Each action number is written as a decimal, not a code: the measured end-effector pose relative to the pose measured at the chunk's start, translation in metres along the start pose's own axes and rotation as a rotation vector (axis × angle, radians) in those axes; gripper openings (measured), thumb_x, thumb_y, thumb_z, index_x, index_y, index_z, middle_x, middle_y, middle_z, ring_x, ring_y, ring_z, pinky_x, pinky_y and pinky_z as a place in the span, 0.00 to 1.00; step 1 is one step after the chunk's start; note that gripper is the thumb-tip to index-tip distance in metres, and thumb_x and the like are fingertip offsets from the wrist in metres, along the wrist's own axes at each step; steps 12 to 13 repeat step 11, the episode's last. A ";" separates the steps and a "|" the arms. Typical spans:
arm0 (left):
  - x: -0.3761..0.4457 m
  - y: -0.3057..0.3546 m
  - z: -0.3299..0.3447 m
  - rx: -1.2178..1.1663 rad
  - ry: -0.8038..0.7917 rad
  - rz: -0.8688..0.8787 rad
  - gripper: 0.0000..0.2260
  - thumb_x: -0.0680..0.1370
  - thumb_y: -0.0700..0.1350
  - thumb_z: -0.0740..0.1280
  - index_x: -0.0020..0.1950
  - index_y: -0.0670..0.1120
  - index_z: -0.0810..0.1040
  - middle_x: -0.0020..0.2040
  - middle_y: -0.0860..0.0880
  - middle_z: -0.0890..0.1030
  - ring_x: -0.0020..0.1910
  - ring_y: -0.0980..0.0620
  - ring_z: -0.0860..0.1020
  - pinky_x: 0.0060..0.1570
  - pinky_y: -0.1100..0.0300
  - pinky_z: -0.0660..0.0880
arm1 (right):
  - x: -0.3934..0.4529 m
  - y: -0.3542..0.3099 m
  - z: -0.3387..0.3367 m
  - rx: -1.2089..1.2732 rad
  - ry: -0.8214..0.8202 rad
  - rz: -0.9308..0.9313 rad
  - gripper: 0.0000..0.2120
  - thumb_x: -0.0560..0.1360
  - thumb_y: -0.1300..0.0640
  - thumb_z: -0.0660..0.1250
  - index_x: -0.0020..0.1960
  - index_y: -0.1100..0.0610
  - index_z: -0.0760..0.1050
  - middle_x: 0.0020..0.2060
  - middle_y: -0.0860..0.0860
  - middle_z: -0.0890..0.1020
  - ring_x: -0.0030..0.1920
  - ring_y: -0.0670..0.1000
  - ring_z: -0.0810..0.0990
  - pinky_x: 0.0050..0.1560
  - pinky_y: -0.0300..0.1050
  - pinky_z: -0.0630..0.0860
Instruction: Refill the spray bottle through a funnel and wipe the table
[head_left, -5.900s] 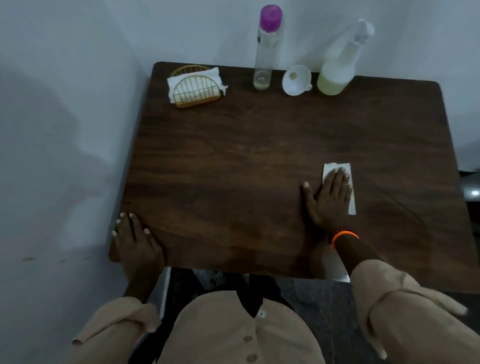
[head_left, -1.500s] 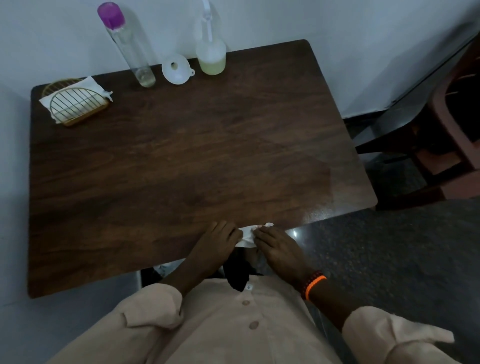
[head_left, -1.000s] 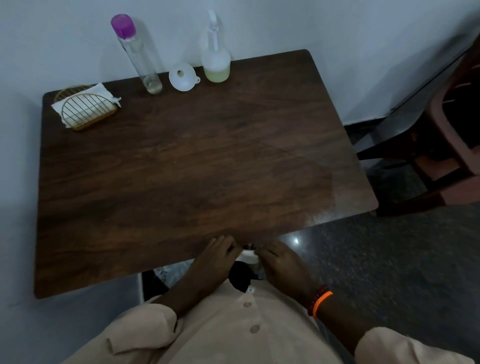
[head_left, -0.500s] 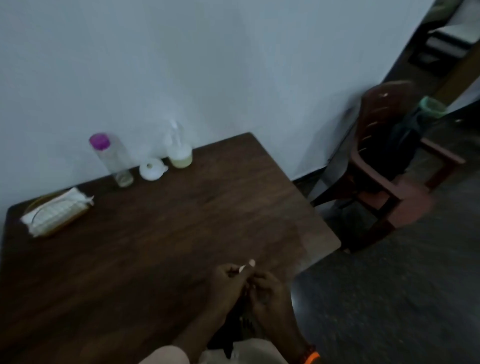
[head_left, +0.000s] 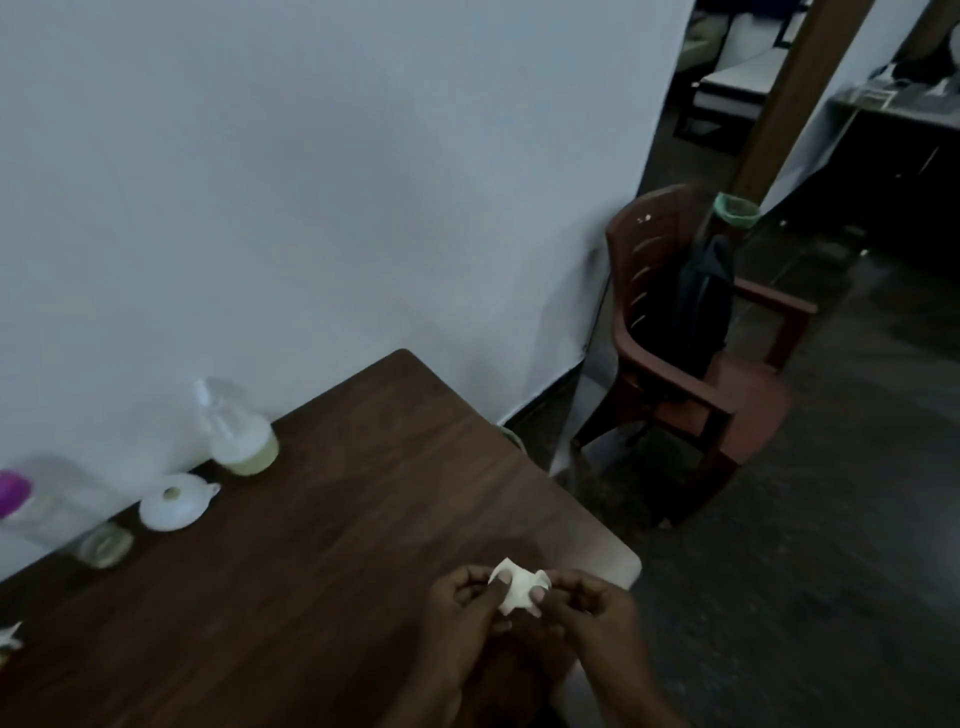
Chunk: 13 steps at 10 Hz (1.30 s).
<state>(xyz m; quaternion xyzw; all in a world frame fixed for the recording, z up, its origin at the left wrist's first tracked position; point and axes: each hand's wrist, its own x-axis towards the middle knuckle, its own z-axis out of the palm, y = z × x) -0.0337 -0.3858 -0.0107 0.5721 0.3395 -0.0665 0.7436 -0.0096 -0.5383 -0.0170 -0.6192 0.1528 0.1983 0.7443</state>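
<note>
Both hands hold a small crumpled white tissue (head_left: 515, 588) above the near right corner of the dark wooden table (head_left: 322, 545). My left hand (head_left: 462, 613) pinches its left side and my right hand (head_left: 587, 618) pinches its right side. At the back by the wall stand the spray bottle (head_left: 240, 431) with pale yellow liquid, a white funnel (head_left: 174, 503) lying mouth down, and a clear bottle with a purple cap (head_left: 47, 514), blurred at the left edge.
A white napkin corner (head_left: 10, 636) shows at the far left edge. A brown plastic chair (head_left: 691, 364) with a dark bag on it stands right of the table. A green-rimmed bin (head_left: 735, 210) is behind it. Dark floor lies to the right.
The tissue went from flat under my right hand on the table to bunched up between both hands at the near edge. My view has swung up and to the right.
</note>
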 end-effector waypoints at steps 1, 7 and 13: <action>0.050 0.016 0.032 0.062 0.013 -0.041 0.06 0.77 0.41 0.73 0.49 0.39 0.84 0.42 0.42 0.88 0.43 0.43 0.86 0.44 0.52 0.82 | 0.062 -0.022 -0.014 -0.020 0.024 0.022 0.05 0.72 0.69 0.75 0.48 0.64 0.84 0.41 0.63 0.87 0.40 0.58 0.88 0.36 0.44 0.83; 0.443 0.110 0.125 1.108 0.259 0.167 0.05 0.74 0.49 0.72 0.46 0.51 0.86 0.47 0.47 0.86 0.46 0.45 0.85 0.48 0.49 0.83 | 0.492 -0.047 0.007 -0.314 -0.029 0.034 0.05 0.72 0.72 0.73 0.44 0.64 0.82 0.32 0.55 0.85 0.30 0.45 0.83 0.32 0.38 0.80; 0.517 0.093 0.092 1.241 0.169 -0.032 0.13 0.82 0.45 0.64 0.61 0.37 0.72 0.61 0.36 0.76 0.58 0.36 0.78 0.54 0.50 0.76 | 0.585 0.032 0.009 -0.773 -0.067 0.164 0.05 0.71 0.61 0.76 0.44 0.63 0.84 0.35 0.56 0.83 0.36 0.52 0.81 0.42 0.45 0.76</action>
